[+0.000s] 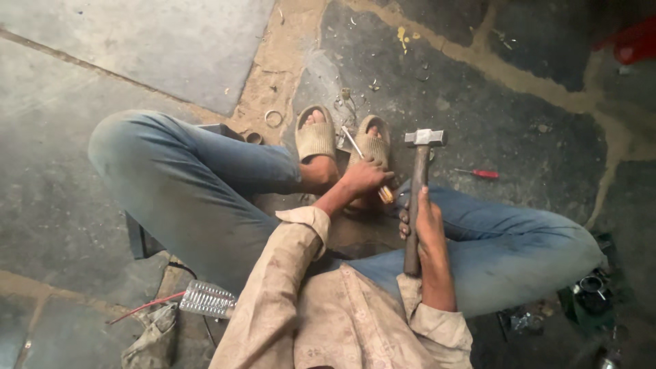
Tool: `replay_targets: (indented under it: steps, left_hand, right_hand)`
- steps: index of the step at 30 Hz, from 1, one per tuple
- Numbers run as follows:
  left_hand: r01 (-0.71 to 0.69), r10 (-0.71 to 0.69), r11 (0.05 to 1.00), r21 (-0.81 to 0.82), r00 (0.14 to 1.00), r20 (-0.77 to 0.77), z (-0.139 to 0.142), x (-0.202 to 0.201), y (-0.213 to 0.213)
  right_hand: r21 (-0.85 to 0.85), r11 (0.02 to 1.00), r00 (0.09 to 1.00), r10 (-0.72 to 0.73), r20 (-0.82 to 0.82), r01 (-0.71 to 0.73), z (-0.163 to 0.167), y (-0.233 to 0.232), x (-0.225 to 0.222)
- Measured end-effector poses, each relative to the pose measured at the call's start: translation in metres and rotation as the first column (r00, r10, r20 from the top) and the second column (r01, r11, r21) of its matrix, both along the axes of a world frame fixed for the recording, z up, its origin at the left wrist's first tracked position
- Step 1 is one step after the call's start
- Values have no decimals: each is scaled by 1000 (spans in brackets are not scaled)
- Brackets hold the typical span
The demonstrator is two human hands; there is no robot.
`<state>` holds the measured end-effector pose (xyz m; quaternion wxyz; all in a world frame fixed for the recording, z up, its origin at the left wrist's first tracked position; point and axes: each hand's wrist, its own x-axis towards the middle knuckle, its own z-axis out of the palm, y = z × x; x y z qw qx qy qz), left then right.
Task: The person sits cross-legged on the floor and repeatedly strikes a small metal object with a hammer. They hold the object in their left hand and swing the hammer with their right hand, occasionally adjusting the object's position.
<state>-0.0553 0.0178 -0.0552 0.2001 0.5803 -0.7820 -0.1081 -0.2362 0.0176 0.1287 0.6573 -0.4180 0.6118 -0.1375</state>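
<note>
I sit on a stone floor with my knees apart and my feet in tan slippers. My right hand grips the wooden handle of a hammer, whose steel head is raised above my right leg. My left hand holds a screwdriver with a yellow handle; its metal shaft points away toward the slippers. The tip lies between my feet, and what it touches is hidden.
A red-handled screwdriver lies on the floor to the right. A metal ring lies beyond my left foot. A ribbed metal part and a red wire lie by my left hip. Dark parts sit at right.
</note>
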Motion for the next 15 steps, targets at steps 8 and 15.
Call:
replay_targets:
  steps: [8, 15]
  left_hand:
    - [-123, 122, 992, 11, 954, -274, 48, 4, 0]
    - [-219, 201, 976, 6, 883, -423, 48, 8, 11]
  right_hand:
    - [33, 999, 1000, -11, 7, 10, 1, -1, 1]
    - [8, 1000, 1000, 9, -18, -9, -3, -1, 2]
